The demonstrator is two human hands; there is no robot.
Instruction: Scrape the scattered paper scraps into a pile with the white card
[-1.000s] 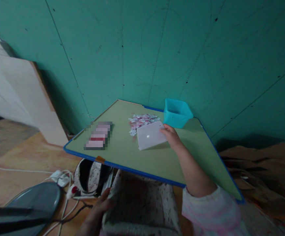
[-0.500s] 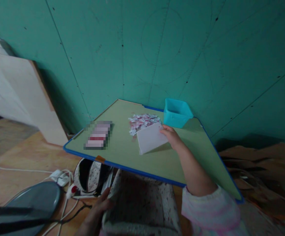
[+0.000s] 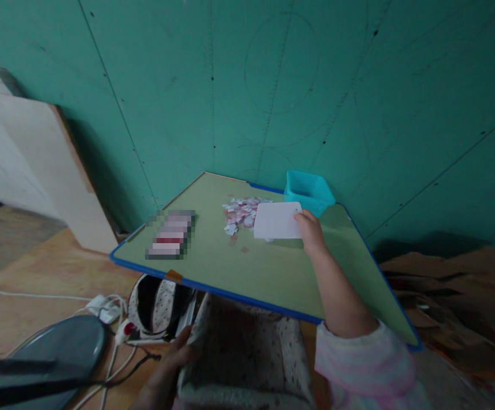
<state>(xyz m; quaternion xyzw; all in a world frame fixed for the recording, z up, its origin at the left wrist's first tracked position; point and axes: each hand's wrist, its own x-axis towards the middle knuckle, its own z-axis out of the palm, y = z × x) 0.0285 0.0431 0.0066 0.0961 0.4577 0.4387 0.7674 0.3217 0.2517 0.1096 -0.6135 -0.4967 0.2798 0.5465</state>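
Note:
My right hand (image 3: 311,230) pinches a corner of a flat white card (image 3: 277,221), near the small hole in it. Held above the table, the card covers the right part of a pile of white and pinkish paper scraps (image 3: 241,212). Behind the hand is a turquoise plastic tub (image 3: 309,191). Below the table's front edge, my left hand (image 3: 177,359) grips the left rim of a stained, speckled, cloth-lined bin (image 3: 243,347). Part of that hand's fingers are hidden by the rim.
The pale green table (image 3: 213,259) has a blue edge. A blurred-out flat object (image 3: 170,234) lies at its left. A grey round stool (image 3: 55,359), white cables (image 3: 113,359) and a dotted bag (image 3: 160,307) are at lower left. Cardboard (image 3: 452,279) is heaped at right.
My right hand has moved up and to the right with the white card, which has turned more level. More of the table in front of the scraps shows. My left hand stays on the bin.

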